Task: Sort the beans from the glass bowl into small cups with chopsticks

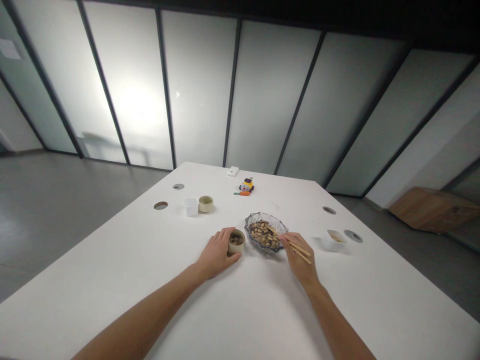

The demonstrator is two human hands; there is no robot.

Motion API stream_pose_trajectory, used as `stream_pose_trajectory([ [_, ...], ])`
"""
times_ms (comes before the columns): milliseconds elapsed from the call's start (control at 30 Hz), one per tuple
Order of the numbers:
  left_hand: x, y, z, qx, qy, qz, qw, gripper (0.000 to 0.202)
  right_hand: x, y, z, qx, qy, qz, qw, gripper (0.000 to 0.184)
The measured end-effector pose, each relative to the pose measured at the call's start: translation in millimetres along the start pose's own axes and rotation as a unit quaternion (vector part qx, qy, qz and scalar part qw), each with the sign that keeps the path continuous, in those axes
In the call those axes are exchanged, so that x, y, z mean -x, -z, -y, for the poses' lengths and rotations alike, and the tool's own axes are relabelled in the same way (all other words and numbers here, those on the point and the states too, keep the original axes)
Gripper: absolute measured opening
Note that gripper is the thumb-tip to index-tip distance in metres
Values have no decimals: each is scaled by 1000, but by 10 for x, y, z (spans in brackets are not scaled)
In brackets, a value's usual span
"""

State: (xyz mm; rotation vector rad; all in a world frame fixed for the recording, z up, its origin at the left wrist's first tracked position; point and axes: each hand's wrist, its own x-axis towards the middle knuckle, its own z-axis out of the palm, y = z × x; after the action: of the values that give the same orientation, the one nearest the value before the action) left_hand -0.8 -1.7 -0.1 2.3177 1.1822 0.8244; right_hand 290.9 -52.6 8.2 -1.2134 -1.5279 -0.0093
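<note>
My left hand [217, 253] is wrapped round the side of a small beige cup [237, 248], which stands upright on the table. Dark seeds [236, 240] lie inside that cup. In my right hand [301, 259] is a pair of wooden chopsticks [299, 248]. Their tips reach into a clear glass bowl [267, 247] just right of the cup. The bowl holds a mix of seeds and nuts [264, 234], some dark and some pale. Whether the tips grip a piece is too small to tell.
Left of centre stand a clear square container [191, 207] and another beige cup [206, 204]. A white bowl [333, 241] with pale contents sits to the right. Farther back are a toy car [247, 185], an orange-handled screwdriver [243, 193] and a white box [233, 171]. Round holes pierce the white table [180, 280].
</note>
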Motion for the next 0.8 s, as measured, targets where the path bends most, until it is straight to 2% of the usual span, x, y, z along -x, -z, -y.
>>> stream_pose_trajectory([
  [267,-12,-11,19,-1,4,3,1000,68,-13,24,36,11,-11,-8,1000,45],
  [500,-12,-14,25,-5,1,-1,1000,68,-62,99,2,33,-60,-69,995,55],
  [600,-12,-8,14,-3,0,0,1000,66,-70,108,-30,-53,-139,-94,984,57],
  [700,-14,-7,8,-2,1,1,1000,65,-74,88,-18,-186,-212,-123,952,52],
  [800,-14,-5,7,-4,5,5,1000,66,-78,58,40,-265,-223,-142,927,46],
])
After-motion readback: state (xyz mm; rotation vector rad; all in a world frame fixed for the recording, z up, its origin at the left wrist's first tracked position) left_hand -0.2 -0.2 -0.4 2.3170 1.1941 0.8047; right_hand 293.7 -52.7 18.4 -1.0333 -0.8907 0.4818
